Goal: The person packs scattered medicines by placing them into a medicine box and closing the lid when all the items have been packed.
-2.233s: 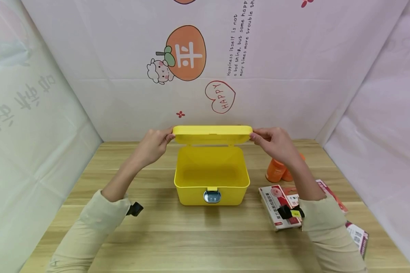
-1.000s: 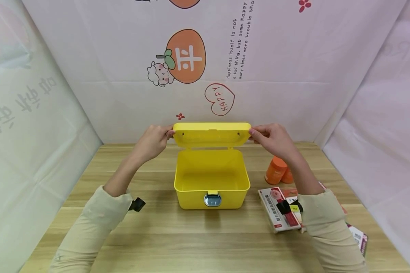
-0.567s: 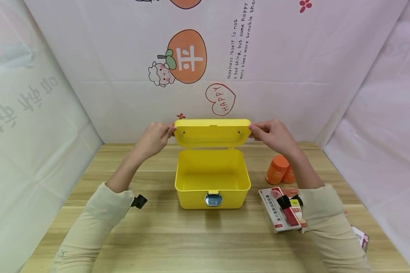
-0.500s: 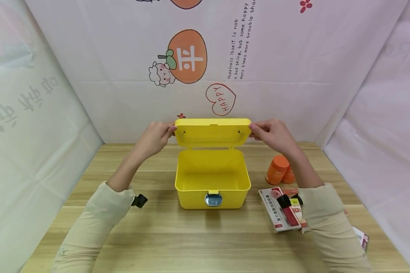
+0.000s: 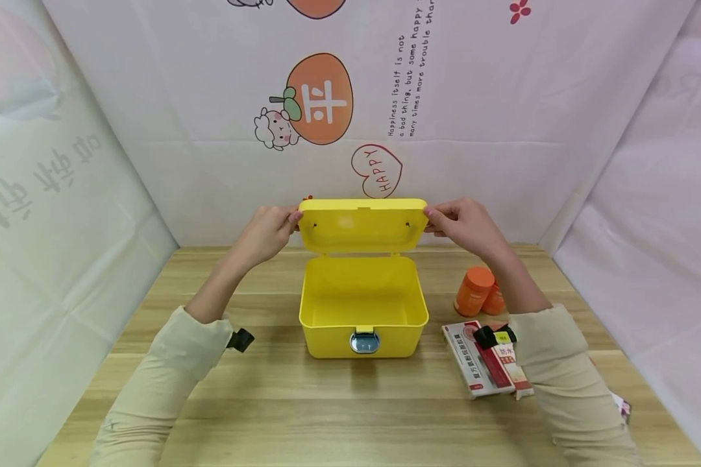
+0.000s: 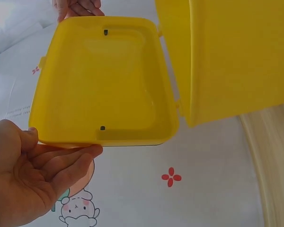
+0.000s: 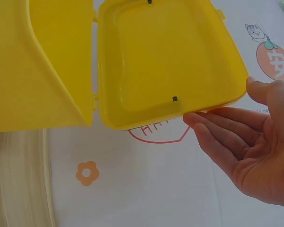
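A yellow plastic box (image 5: 328, 342) with a silvery clasp (image 5: 365, 341) stands on the wooden table, its bare inside showing. Its hinged lid (image 5: 362, 232) is raised and leans back toward the rear cloth. My left hand (image 5: 265, 233) pinches the lid's left corner between thumb and fingers. On the opposite corner, my right hand (image 5: 468, 226) holds the lid in the same way. The left wrist view shows the left thumb at the lid's edge and the fingers (image 6: 68, 163) behind it. Likewise, the right fingers (image 7: 227, 137) lie behind the lid in the right wrist view.
Two orange jars (image 5: 472, 292) stand right of the box. Nearer lie a white and red medicine box (image 5: 470, 363) and another packet (image 5: 520, 376), partly under the right forearm. A further carton (image 5: 622, 407) peeks out beyond the sleeve. Printed cloth (image 5: 473, 97) walls the table's back and sides.
Both hands have raised the lid further back, so more of its inner face shows. The box, jars and cartons have stayed in place.
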### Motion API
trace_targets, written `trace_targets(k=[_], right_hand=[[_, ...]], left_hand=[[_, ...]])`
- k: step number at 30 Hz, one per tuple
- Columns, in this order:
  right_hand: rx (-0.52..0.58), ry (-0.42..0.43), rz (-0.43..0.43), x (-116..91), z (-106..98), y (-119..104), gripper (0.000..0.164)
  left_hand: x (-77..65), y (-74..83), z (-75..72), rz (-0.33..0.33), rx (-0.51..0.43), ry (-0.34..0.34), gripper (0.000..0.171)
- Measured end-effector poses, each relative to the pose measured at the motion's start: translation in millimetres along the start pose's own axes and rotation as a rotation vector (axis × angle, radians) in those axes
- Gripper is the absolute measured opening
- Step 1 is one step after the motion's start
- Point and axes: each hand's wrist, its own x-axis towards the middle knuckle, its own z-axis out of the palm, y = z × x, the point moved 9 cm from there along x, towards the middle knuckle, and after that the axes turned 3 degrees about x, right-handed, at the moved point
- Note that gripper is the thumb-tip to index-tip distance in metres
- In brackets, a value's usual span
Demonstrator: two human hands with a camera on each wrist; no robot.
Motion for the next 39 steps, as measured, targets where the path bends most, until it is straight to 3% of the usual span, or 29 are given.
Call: trace_targets(k=[10,21,31,39], right_hand=[[0.011,-0.018,0.023,5.7,-2.3,-1.3,0.045],[-0.014,-0.013,0.023,12.1,-3.3,-4.7,0.045],[-0.014,0.013,0.03,15.6,-5.2,-4.1,0.044],[-0.015,0.022,0.047,22.0,-8.7,-4.2,0.046]], left_hand=[[4.4,-2.5,-1.0,-0.053,-0.005,-0.008,0.036],[11.1,-3.3,-4.5,-0.101,0.058,-0.036,0.046],[15.9,-5.1,-3.6,-0.113,0.069,-0.048,0.045],[21.5,-5.4,-6.1,-0.11,0.063,-0.02,0.043]])
